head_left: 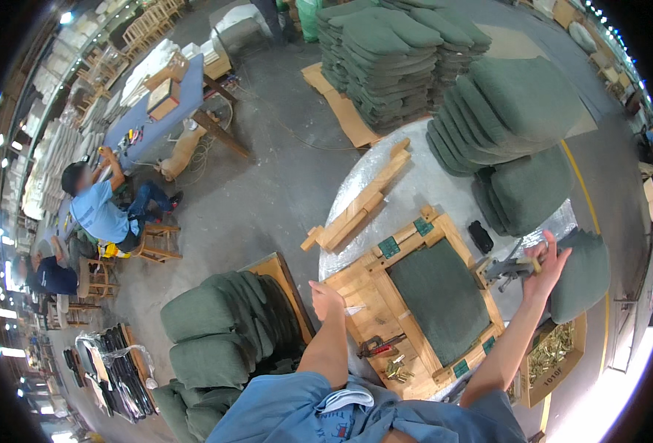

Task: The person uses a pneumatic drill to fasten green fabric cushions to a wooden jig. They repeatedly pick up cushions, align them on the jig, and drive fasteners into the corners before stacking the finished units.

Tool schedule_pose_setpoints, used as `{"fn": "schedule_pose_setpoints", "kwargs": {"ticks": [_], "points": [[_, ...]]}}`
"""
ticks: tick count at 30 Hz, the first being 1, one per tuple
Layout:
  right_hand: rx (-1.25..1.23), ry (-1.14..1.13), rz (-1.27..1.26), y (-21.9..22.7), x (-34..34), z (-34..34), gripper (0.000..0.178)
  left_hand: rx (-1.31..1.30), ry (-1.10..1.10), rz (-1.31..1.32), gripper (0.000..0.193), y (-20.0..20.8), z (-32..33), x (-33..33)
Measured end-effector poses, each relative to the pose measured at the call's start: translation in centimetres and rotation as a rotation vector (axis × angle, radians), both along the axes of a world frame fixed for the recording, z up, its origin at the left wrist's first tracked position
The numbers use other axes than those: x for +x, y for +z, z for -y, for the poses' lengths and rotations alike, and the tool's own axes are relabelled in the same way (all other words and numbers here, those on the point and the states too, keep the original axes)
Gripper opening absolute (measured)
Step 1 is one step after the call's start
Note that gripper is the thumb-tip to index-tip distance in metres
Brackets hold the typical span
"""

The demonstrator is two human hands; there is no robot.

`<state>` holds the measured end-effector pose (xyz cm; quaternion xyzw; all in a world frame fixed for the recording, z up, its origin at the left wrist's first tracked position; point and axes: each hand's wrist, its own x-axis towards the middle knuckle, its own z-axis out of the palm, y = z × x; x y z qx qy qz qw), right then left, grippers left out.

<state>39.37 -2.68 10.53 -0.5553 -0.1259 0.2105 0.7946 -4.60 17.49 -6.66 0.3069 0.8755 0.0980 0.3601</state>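
Note:
In front of me a wooden jig point(408, 330) lies on a round table wrapped in clear film point(356, 173). A dark green upholstered seat pad point(444, 295) sits inside its frame, which has small green pads along its rails. My left hand point(328, 301) is at the jig's left edge, its fingers curled in; whatever they hold is hidden. At the right side of the jig, my right hand point(550, 264) rests against the handle of a grey metal toggle clamp point(505, 270), fingers stretched out and apart. A red clamp point(380, 345) and several brass fasteners point(398, 369) lie on the jig's near part.
Stacks of green cushions stand on the table's far right point(507, 111), beyond it point(378, 66), and at lower left point(223, 325). Wooden bars point(363, 210) lie at the table's far left. A carton of brass parts point(555, 354) is at right. A person point(101, 210) sits at a blue workbench.

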Motion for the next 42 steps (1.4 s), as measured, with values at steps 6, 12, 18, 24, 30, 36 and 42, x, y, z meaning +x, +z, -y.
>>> {"fn": "schedule_pose_setpoints", "kwargs": {"ticks": [6,12,18,24,30,36,42], "points": [[-0.391,-0.184,0.365,1.0,-6.4,-0.8,0.044,-0.018,-0.005,0.018,0.077,0.7,0.7,-0.8],[-0.404,-0.333,0.407,-6.2,-21.4,1.4,0.039,0.017,-0.019,0.11,0.078,3.2,1.1,-0.2],[-0.467,0.478,0.006,-17.9,-38.2,3.6,0.031,0.116,-0.171,0.221,0.08,-5.8,0.5,-5.5],[-0.368,0.484,-0.288,-11.2,-39.2,2.5,0.037,0.212,-0.354,0.729,0.074,-11.6,5.7,-20.7],[-0.123,1.16,-0.193,-0.3,-45.5,5.3,0.027,-0.222,-0.304,0.529,0.062,-10.6,19.2,-35.0],[-0.586,0.699,0.332,-9.2,-40.0,6.3,0.032,-0.185,-1.197,0.096,0.068,-13.9,27.8,-41.7],[-0.68,0.138,0.388,-16.9,-31.9,12.3,0.035,-0.044,-1.311,0.207,0.065,-15.7,27.4,-39.1]]}}
